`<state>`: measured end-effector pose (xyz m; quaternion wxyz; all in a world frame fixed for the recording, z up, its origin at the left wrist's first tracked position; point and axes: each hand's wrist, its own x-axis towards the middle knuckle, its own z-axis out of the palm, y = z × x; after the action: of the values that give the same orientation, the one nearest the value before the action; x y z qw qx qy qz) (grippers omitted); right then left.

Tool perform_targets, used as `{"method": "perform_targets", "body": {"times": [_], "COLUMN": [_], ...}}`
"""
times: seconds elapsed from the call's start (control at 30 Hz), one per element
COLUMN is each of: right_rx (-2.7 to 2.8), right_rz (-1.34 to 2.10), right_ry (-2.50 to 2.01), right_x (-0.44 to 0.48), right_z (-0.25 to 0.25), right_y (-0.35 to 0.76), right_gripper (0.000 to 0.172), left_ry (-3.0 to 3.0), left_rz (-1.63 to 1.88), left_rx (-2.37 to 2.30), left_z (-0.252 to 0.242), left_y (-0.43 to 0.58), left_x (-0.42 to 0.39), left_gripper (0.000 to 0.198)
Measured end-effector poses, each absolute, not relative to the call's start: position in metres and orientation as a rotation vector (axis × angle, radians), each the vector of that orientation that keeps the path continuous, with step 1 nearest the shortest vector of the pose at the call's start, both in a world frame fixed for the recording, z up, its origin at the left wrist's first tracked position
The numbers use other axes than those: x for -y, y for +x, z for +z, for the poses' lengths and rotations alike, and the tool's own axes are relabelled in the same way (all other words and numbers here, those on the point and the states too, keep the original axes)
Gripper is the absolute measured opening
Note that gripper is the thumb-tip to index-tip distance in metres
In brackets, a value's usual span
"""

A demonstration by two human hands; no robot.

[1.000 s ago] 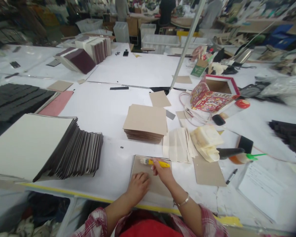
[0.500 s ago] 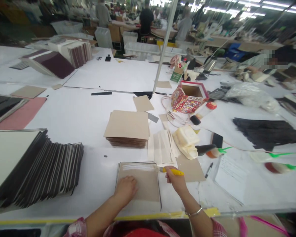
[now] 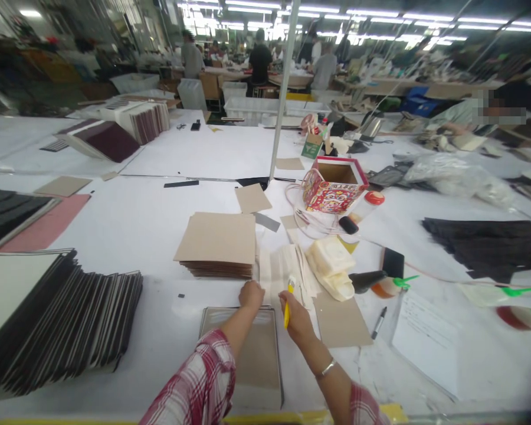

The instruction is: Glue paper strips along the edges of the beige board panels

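A brown board (image 3: 256, 354) with a wet glue stripe near its far edge lies on the white table (image 3: 159, 224) in front of me. My left hand (image 3: 251, 293) reaches past the board, fingers curled at the edge of a fan of cream paper strips (image 3: 283, 271). My right hand (image 3: 294, 313) is closed around a yellow-handled brush (image 3: 288, 298), held upright beside the strips. A stack of brown boards (image 3: 216, 243) sits just beyond my left hand.
A fanned pile of dark-edged boards (image 3: 71, 319) fills the left. Right of the strips are a yellowish cloth (image 3: 331, 265), a loose brown card (image 3: 340, 321), a pen (image 3: 378, 323), glue bottles (image 3: 389, 286) and a patterned box (image 3: 331, 188). Black sheets (image 3: 487, 245) lie far right. People work at distant tables.
My left hand left the board and moved forward to the paper strips. My right hand swung the brush from lying sideways to upright, nearer the strips. The view tilted up.
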<state>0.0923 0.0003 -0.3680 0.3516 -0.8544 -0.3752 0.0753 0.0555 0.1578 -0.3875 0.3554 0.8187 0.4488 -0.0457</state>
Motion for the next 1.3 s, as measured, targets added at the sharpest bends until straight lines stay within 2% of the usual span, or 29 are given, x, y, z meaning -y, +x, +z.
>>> {"method": "perform_targets", "body": {"times": [0.2,0.47,0.6,0.83,1.13,1.3], "right_rx": [1.138,0.833,0.721,0.728,0.736,0.691], "right_rz": [0.113,0.288,0.272,0.254,0.293,0.279], "right_ry": [-2.233,-2.183,-2.103,-2.229,-2.028,-2.101], "right_x": [-0.011,-0.036,-0.041,-0.040,-0.020,-0.005], "right_z": [-0.383,-0.355,-0.343,-0.332,-0.312,-0.302], "right_y": [0.109,0.099,0.095,0.092,0.088,0.087], "right_gripper": [0.026,0.018,0.019,0.022,0.021,0.023], "left_ry": [1.949,1.522,1.256,0.862,0.713,0.690], "left_rz": [-0.023,0.033,0.041,0.042,0.098,0.052], "left_rx": [-1.090,-1.044,-1.004,-0.934,-0.859,-0.779], "left_z": [-0.390,-0.387,-0.376,-0.362,-0.351,-0.344], "left_y": [0.054,0.053,0.051,0.053,0.050,0.048], "left_x": [-0.167,-0.161,-0.153,-0.147,-0.153,-0.148], "left_gripper": [0.014,0.016,0.019,0.032,0.037,0.035]}}
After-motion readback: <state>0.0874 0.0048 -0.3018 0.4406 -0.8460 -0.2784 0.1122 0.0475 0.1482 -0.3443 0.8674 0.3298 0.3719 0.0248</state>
